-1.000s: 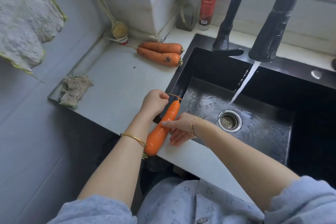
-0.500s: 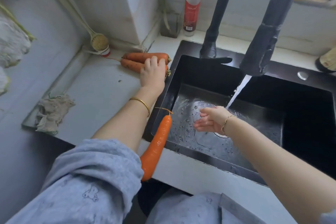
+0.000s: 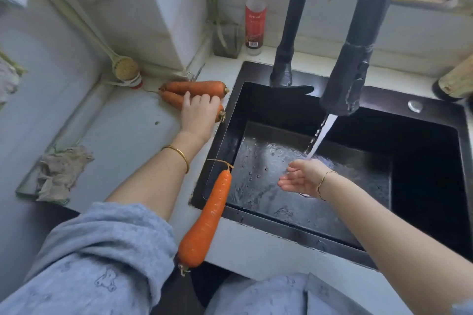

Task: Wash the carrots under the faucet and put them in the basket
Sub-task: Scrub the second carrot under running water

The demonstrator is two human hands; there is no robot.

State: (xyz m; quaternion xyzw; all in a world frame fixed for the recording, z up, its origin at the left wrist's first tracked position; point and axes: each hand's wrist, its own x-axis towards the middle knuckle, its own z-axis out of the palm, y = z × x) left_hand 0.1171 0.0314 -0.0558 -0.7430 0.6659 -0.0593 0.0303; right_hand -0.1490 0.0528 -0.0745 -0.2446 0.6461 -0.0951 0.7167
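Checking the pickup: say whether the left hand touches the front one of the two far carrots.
Touching. Head view: the left hand wraps over the front carrot.

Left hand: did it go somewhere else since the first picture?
Yes. The left hand went from the near carrot at the sink's front corner away to the two carrots by its far corner.
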